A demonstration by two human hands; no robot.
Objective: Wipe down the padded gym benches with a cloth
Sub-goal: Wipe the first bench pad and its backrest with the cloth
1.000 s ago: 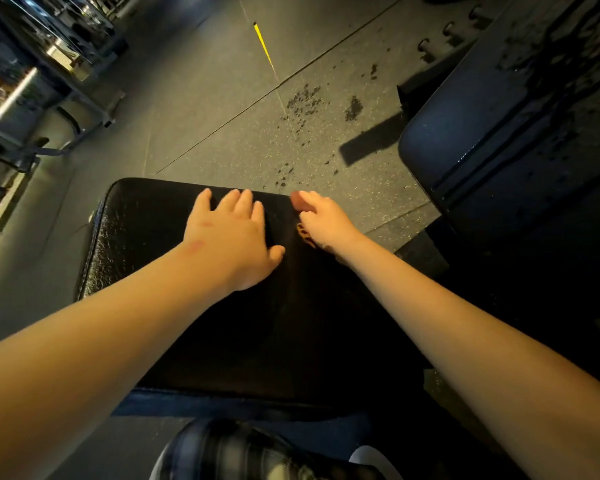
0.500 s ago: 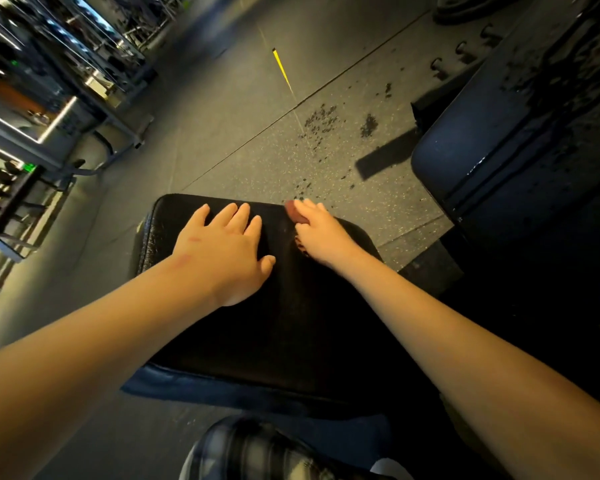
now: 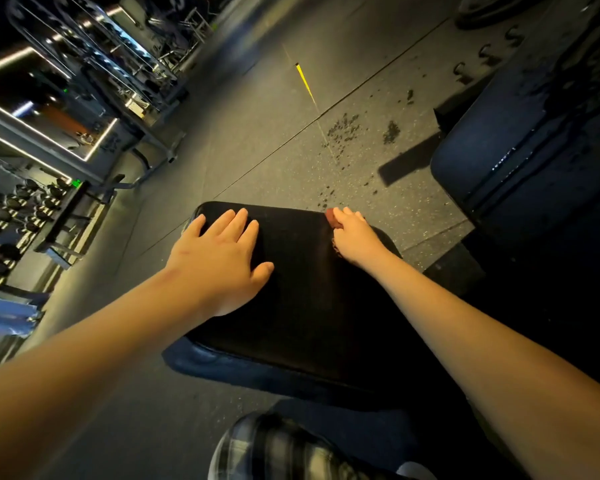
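Observation:
A black padded bench seat [image 3: 302, 306] lies below me. My left hand [image 3: 219, 258] rests flat on its far left part, fingers straight and spread. My right hand [image 3: 355, 237] sits at the pad's far right edge with its fingers curled over a small reddish-brown cloth [image 3: 331, 216]. The cloth pokes out beside the fingertips and under the palm; most of it is hidden by the hand. A second dark padded bench [image 3: 520, 161], streaked with wet marks, stands at the right.
Grey speckled rubber floor [image 3: 257, 133] with dark crumbs and a yellow line lies beyond the pad. A dumbbell rack [image 3: 18, 220] and metal machine frames [image 3: 94, 64] stand at the left. A weight plate [image 3: 489, 8] lies top right. My plaid-clad knee [image 3: 278, 448] is at the bottom.
My left hand has slid toward the pad's far left corner, so the gap between my hands has widened. My right hand stays on the cloth at the far edge. The view has tilted up.

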